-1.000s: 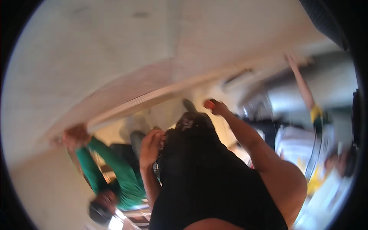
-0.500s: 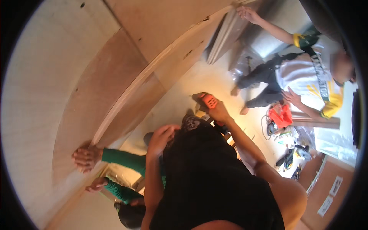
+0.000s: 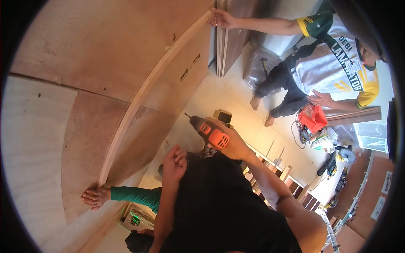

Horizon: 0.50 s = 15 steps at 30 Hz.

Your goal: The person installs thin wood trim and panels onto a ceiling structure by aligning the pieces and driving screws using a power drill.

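My right hand (image 3: 230, 147) grips an orange and black cordless drill (image 3: 215, 135), its bit pointing toward the plywood panel (image 3: 164, 99). My left hand (image 3: 175, 162) hangs near my black shirt, fingers curled; whether it holds anything is hidden. A long, pale wooden strip (image 3: 143, 86) runs across the panels. A co-worker's hand (image 3: 95, 196), in a green sleeve, presses at its lower end. Another worker (image 3: 320, 67) in a white, green and yellow shirt reaches to its upper end with one hand.
Boards (image 3: 236, 36) lean at the back. A red bag (image 3: 312, 118), cables and power tools (image 3: 329, 166) lie on the floor (image 3: 198, 101) at right. Wooden frames (image 3: 284, 173) are behind my right arm; a ladder (image 3: 346, 215) is at lower right.
The view has steadied and turned. My right hand with the drill has moved lower in the picture, the bit now showing. The co-worker's reaching hand at the top sits further left.
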Tool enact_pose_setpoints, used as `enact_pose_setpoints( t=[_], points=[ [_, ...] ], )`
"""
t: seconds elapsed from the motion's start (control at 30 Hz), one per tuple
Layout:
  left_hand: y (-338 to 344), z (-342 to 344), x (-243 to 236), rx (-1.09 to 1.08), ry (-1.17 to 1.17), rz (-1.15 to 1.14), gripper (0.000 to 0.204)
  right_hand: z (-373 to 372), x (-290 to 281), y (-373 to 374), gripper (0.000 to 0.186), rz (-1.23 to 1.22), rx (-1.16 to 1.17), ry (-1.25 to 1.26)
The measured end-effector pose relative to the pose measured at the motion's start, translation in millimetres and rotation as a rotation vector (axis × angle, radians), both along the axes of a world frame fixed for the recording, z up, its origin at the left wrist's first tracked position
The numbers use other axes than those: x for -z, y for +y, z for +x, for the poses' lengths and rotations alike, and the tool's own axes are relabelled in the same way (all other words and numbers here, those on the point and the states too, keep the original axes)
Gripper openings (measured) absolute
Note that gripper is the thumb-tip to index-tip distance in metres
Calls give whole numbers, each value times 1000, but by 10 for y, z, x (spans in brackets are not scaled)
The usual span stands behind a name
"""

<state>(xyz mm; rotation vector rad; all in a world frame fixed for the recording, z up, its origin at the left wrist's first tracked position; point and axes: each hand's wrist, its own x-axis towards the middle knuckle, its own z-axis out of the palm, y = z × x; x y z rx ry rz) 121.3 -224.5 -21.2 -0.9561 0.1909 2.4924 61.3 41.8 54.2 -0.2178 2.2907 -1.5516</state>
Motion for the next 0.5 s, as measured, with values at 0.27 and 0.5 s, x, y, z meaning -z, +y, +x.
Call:
enact_pose_setpoints(
  t=[0.27,0.5],
  points=[
    [765,-441,-594,66,85,-224,15,-43,-450,-129,92,-277,52,80],
    [827,-344,-598,73,105,-271,19,17,-392,-197,91,-277,57,-30]
  ],
)
